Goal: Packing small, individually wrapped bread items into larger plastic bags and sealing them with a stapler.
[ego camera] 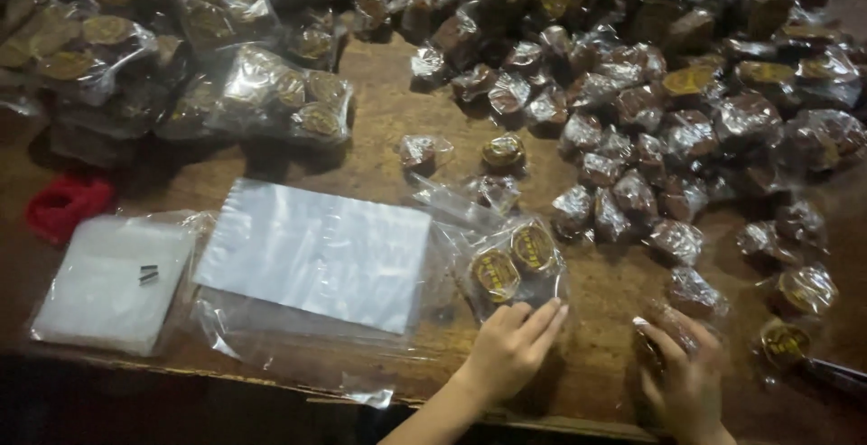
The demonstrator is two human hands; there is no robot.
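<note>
I see the left hand [510, 350] lying flat at the near edge of the wooden counter [596, 301], grip apart, fingertips touching the near end of a clear crinkly bag [510, 260] w/ two round dark cakes inside, each topped by a gold disc label. The right hand [684, 375] sits just right of it, grip clamped on a dark wrapped cake [673, 329], glossy film over a lumpy brown block.

Far and right, a wide scatter of the same wrapped cakes [632, 111], shiny, wrinkled wrap, some w/ gold round labels up. Far left, packed bags [280, 93] of several cakes each, stacked in a heap.

Left of the left hand, a flat frosted plastic bag [316, 251], rectangular, smooth, lying on looser clear film. Further left, a squared stack of empty clear bags [113, 282] in a sleeve. A red plastic piece [65, 206] sits at the left edge; can't tell what it is. Counter surface is worn, mottled wood.
</note>
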